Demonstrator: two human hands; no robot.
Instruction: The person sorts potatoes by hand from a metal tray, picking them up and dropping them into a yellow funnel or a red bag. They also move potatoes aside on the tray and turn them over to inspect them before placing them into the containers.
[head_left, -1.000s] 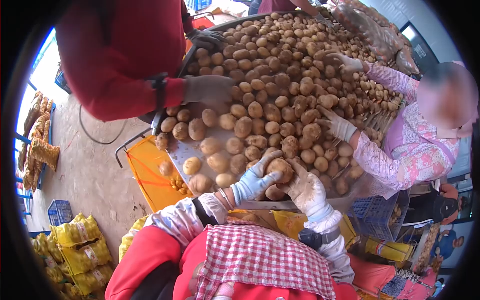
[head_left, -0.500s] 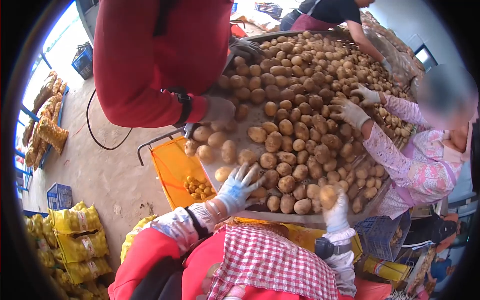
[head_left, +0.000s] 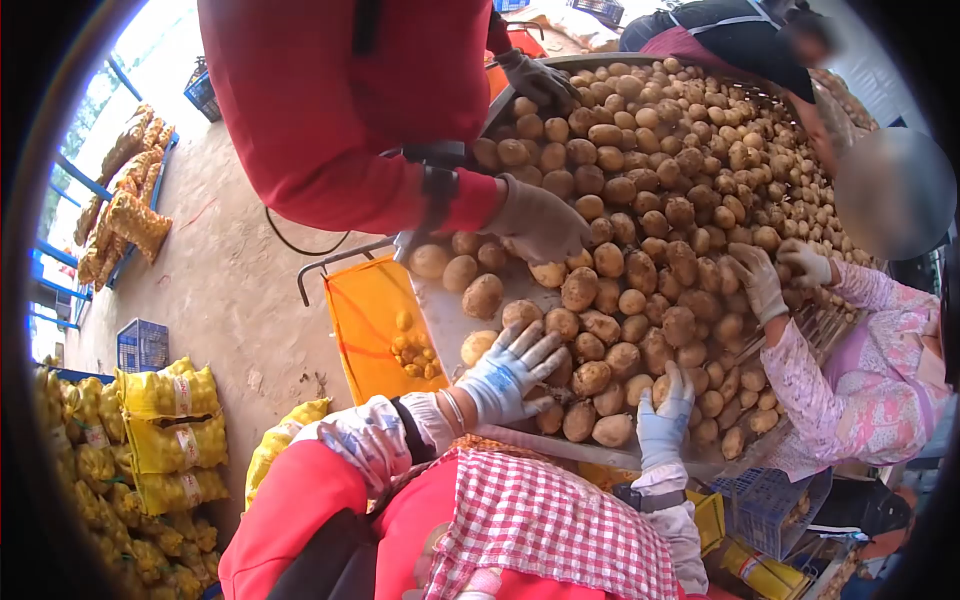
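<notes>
Many brown potatoes cover a large metal sorting table. My left hand, in a white and blue work glove, lies open with spread fingers against potatoes at the near left edge of the heap. My right hand, gloved likewise, reaches over the near rim with thumb and fingers apart. A potato shows between that thumb and the fingers, touching or very close; a firm hold is not visible.
A co-worker's gloved hand reaches across the heap from the left. Another co-worker's hands work at the right. An orange crate with small potatoes hangs beside the table. Filled yellow sacks and a blue crate stand nearby.
My right hand has lowered from holding up a potato to the heap's near edge. My left hand has shifted slightly right. The red-sleeved co-worker's hand has swept right over the potatoes.
</notes>
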